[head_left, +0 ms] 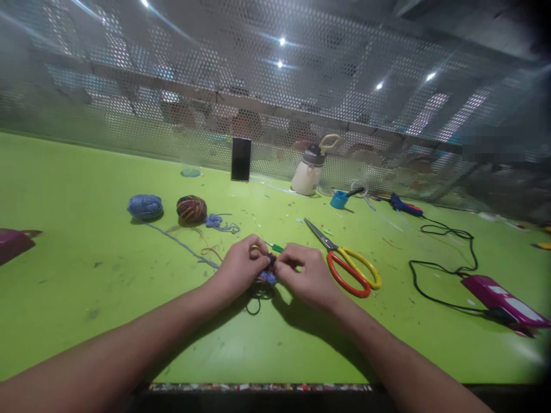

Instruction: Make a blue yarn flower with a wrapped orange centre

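Note:
My left hand (241, 264) and my right hand (306, 274) meet in front of me, fingers pinched on a small piece of crochet (267, 278) in blue and dark yarn. My fingers cover much of it. A dark strand (253, 310) loops on the table below. Just beyond my fingertips shows a green-handled crochet hook (276, 248); whether a finger touches it I cannot tell. From a blue yarn ball (145, 206) a strand runs toward my left hand. Next to it sit a multicoloured yarn ball (191, 209) and a small blue crocheted piece (214, 221).
Scissors (349, 269) with red and yellow handles lie right of my right hand. Farther back stand a phone (241, 159), a bottle (307, 172) and a blue pot (339, 199). A glue gun (404, 205) has its black cord trailing near a magenta box (503, 298). Perforated metal closes the back.

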A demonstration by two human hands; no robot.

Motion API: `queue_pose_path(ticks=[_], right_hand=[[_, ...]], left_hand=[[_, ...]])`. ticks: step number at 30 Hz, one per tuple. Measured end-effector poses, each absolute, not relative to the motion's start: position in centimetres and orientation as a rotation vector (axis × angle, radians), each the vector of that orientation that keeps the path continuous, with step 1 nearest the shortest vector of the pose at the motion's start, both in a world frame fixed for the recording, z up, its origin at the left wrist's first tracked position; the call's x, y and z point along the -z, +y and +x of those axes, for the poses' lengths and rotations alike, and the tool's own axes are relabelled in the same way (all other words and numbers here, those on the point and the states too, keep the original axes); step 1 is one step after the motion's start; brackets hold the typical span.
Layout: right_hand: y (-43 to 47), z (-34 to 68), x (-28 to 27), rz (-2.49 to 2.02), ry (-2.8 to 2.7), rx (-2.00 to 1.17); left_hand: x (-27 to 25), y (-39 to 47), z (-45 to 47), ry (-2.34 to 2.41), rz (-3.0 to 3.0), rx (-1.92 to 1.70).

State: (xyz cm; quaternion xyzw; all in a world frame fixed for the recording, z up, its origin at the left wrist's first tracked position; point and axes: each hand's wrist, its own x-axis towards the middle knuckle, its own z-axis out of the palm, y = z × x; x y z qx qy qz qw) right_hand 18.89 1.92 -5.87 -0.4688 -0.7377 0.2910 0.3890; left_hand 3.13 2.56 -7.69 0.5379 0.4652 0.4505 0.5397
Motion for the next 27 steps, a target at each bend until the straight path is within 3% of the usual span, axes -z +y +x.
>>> queue_pose_path(ticks=[4,11,27], right_hand=[[3.0,20.2,4.9,-1.263,-1.749,-0.891],[2.9,19.8,4.6,-1.122,-1.589,-1.511],[3.1,19.6,6.1,-1.066,-1.355,-1.787]], left_hand=[[7.2,2.5,2.7,0.893,1.073,-0.996],[6.6,3.2,1.7,0.839,1.009,-0.912],[6.6,4.4,0.6,0.893,1.364,-0.798]])
